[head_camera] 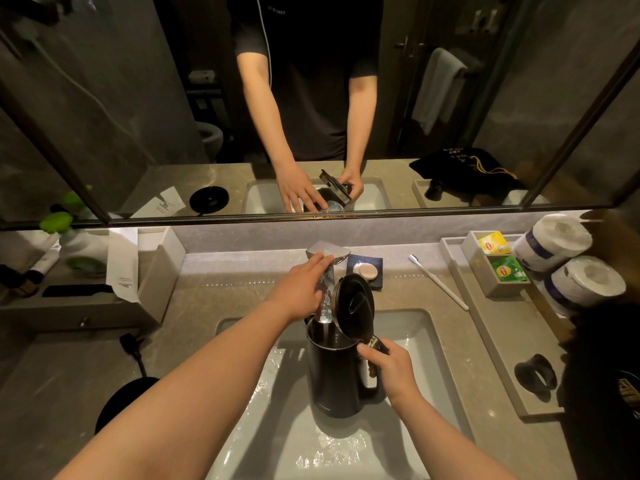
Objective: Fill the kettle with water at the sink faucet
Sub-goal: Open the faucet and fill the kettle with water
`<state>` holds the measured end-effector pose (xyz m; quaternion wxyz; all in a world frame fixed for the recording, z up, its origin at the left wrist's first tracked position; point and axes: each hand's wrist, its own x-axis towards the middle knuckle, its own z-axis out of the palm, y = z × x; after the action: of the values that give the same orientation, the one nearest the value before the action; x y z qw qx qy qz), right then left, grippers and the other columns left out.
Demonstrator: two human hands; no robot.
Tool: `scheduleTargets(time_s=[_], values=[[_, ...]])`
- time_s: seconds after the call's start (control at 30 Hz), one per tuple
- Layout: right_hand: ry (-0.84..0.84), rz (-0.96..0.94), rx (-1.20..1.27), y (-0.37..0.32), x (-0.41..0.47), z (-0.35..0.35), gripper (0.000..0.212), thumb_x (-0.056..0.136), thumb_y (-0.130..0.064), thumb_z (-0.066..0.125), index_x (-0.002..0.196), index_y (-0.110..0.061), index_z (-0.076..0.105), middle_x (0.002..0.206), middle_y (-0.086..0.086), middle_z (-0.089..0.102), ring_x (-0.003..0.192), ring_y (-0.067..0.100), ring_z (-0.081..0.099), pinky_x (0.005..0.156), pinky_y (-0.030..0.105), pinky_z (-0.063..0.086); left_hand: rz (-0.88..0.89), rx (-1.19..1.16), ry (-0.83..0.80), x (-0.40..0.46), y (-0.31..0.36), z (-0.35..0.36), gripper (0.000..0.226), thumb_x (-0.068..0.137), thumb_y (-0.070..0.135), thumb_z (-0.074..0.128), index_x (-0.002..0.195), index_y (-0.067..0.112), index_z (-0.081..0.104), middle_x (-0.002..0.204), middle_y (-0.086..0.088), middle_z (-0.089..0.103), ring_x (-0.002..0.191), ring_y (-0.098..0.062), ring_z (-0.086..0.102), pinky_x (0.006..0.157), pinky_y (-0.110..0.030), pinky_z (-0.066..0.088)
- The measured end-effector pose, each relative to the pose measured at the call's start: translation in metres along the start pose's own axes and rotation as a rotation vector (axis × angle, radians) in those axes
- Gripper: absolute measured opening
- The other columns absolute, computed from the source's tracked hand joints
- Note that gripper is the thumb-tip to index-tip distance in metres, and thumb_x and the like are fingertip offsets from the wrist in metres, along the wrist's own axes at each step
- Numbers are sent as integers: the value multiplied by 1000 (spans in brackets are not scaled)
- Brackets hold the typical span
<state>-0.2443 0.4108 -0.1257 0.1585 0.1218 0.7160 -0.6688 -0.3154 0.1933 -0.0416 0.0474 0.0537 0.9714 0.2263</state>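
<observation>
A black electric kettle (334, 375) hangs upright over the white sink (429, 344), its round lid (355, 304) flipped up. My right hand (389, 370) grips the kettle's handle on its right side. The chrome faucet (327, 271) reaches over the kettle's open mouth, and a stream of water runs from the spout into it. My left hand (301, 289) rests on the faucet, fingers laid flat over its top lever.
The kettle's black base (121, 403) and plug lie on the counter at left. A soap dish (365, 271), a toothbrush (438, 282), a tray (491, 337) with tea bags and toilet rolls sit to the right. A mirror spans the back wall.
</observation>
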Motion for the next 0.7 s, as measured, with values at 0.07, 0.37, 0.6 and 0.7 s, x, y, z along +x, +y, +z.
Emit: scheduleTargets(time_s=[0.07, 0.37, 0.6, 0.7], values=[[2, -3, 2, 1, 0, 0, 19, 80, -19, 78, 65, -13, 68, 51, -5, 62, 55, 19, 54, 54, 28, 47, -1, 1, 7, 0, 0, 1, 77, 88, 12, 55, 148, 37, 14, 160, 5, 12, 138, -26, 28, 107, -41, 33], [-4, -12, 23, -2, 1, 1, 20, 80, -17, 78, 63, -16, 68, 52, -4, 61, 54, 19, 52, 51, 26, 46, 2, -4, 16, 2, -1, 1, 75, 88, 12, 54, 148, 36, 15, 159, 4, 13, 139, -26, 27, 107, -42, 32], [-5, -6, 37, -2, 2, 2, 20, 82, -13, 77, 64, -19, 69, 51, -11, 64, 58, 17, 56, 56, 26, 46, 3, -11, 20, 4, -2, 1, 72, 88, 13, 54, 148, 34, 18, 159, 3, 16, 139, -26, 26, 108, -42, 31], [-2, -4, 51, -3, 2, 2, 18, 76, -19, 80, 64, -15, 68, 50, -9, 62, 57, 19, 54, 55, 28, 44, 6, -23, 18, 6, -2, 0, 71, 87, 13, 53, 147, 33, 21, 159, 2, 17, 139, -26, 25, 110, -43, 29]])
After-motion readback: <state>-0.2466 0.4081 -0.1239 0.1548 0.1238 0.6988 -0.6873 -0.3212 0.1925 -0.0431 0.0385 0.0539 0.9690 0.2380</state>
